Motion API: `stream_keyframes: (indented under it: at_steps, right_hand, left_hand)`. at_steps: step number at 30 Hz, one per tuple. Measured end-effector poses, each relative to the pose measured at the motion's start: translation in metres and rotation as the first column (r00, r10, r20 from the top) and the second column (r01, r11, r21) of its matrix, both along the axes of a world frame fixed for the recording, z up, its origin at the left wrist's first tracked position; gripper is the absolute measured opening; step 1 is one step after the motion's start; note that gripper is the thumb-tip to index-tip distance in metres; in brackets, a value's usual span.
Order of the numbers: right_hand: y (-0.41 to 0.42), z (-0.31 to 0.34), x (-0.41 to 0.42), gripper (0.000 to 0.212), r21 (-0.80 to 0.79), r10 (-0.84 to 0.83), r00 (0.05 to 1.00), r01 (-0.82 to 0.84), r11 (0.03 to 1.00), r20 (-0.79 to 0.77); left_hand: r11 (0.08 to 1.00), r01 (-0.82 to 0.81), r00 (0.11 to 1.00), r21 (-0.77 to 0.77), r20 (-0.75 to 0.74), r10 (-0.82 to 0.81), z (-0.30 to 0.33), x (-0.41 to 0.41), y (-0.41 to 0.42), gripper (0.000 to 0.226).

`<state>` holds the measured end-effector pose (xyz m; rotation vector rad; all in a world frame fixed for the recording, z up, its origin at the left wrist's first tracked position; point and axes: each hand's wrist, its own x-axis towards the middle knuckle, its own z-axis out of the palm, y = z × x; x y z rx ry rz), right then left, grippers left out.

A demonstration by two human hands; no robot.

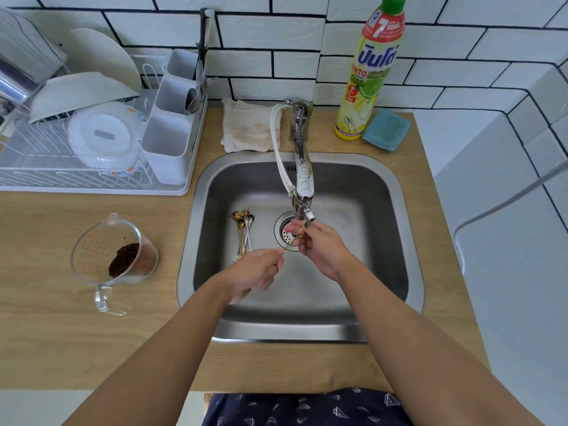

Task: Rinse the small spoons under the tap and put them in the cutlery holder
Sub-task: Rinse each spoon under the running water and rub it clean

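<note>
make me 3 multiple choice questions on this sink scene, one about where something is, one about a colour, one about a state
1. Where does the bunch of dirty small spoons lie?
A. on the sink floor, left of the drain
B. in the cutlery holder
C. on the wooden counter

2. What colour is the sponge beside the dish soap bottle?
A. pink
B. blue
C. black

3. What is the left hand doing?
A. resting flat on the counter
B. turning the tap lever
C. pinching the handle of one small spoon

Answers:
1. A, the spoons lie together on the steel floor, left of the drain.
2. B, the sponge right of the bottle is light blue.
3. C, its fingers pinch the thin handle while the right hand holds the bowl end under the tap.
</note>
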<state>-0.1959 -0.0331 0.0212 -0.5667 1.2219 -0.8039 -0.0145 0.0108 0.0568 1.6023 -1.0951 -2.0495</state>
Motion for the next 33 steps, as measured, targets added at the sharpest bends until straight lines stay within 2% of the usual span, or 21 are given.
stream_keyframes:
  at_steps: [1, 3, 4, 7, 9, 11, 13, 15, 21, 24, 27, 29, 30, 32, 33]
  right_hand:
    - [0.001, 0.000, -0.001, 0.017, -0.009, -0.015, 0.992, 0.016, 1.000, 0.127]
    - [0.004, -0.001, -0.002, 0.012, -0.042, -0.001, 0.973, 0.011, 0.999, 0.232]
    - [0.004, -0.002, -0.003, 0.010, -0.049, 0.007, 0.980, 0.003, 0.999, 0.200]
    - [0.003, -0.005, 0.000, 0.020, -0.016, -0.049, 0.999, 0.049, 0.999, 0.011]
    - [0.003, -0.006, 0.004, 0.023, -0.039, -0.049, 0.996, 0.047, 0.998, -0.070]
    - [0.007, -0.009, 0.006, 0.008, -0.128, 0.057, 0.976, -0.085, 0.988, -0.208]
    - [0.011, -0.011, 0.007, 0.018, -0.183, 0.132, 0.920, -0.210, 0.960, -0.369]
    - [0.008, -0.006, 0.006, 0.011, -0.218, 0.070, 0.911, -0.171, 0.961, -0.406]
    - [0.008, -0.002, 0.005, 0.026, -0.172, -0.057, 0.973, 0.018, 0.985, -0.224]
    - [0.012, -0.003, 0.003, 0.009, -0.231, 0.059, 0.957, -0.128, 0.965, -0.285]
    - [0.008, -0.001, 0.002, 0.009, -0.237, 0.109, 0.943, -0.189, 0.953, -0.313]
    - [0.003, 0.000, -0.001, 0.018, -0.192, 0.062, 0.978, -0.101, 0.976, -0.199]
    - [0.001, 0.002, -0.002, 0.022, -0.146, 0.040, 0.996, -0.051, 0.988, -0.078]
    - [0.002, 0.004, -0.005, 0.020, -0.092, 0.037, 0.990, -0.025, 0.995, 0.135]
    - [0.004, 0.004, -0.006, 0.016, -0.096, 0.050, 0.982, -0.033, 0.995, 0.180]
  left_hand:
    - [0.991, -0.080, 0.986, 0.110, -0.138, 0.095, 0.000, 0.003, 0.001, 0.036]
    - [0.976, -0.110, 0.954, 0.188, -0.255, 0.157, 0.002, 0.008, 0.002, 0.034]
    - [0.986, -0.071, 0.967, 0.153, -0.234, 0.106, 0.003, 0.009, 0.001, 0.032]
    - [0.984, 0.170, 0.982, -0.055, 0.092, -0.164, 0.006, 0.003, 0.001, 0.029]
    - [0.981, 0.158, 0.975, -0.110, 0.178, -0.137, 0.003, -0.002, 0.000, 0.031]
    - [0.978, 0.131, 0.973, -0.161, 0.208, -0.096, 0.001, -0.005, -0.001, 0.032]
    - [0.968, 0.154, 0.966, -0.198, 0.236, -0.105, -0.002, -0.006, 0.000, 0.033]
    - [0.965, 0.155, 0.968, -0.212, 0.227, -0.106, -0.003, -0.006, 0.001, 0.034]
    - [0.996, 0.040, 0.999, -0.080, 0.010, -0.039, 0.003, -0.003, -0.001, 0.032]
    - [0.999, 0.034, 0.999, -0.030, -0.041, -0.035, 0.006, 0.001, 0.002, 0.033]
    - [1.000, 0.008, 0.995, -0.004, -0.095, -0.008, 0.004, 0.004, 0.007, 0.034]
    - [0.998, -0.049, 0.984, 0.043, -0.171, 0.056, 0.003, 0.006, 0.009, 0.033]
    - [0.993, -0.089, 0.969, 0.082, -0.223, 0.105, 0.002, 0.008, 0.009, 0.031]
    - [0.967, -0.173, 0.903, 0.187, -0.362, 0.231, 0.000, 0.011, 0.009, 0.025]
    - [0.955, -0.191, 0.869, 0.228, -0.413, 0.272, -0.001, 0.013, 0.008, 0.024]
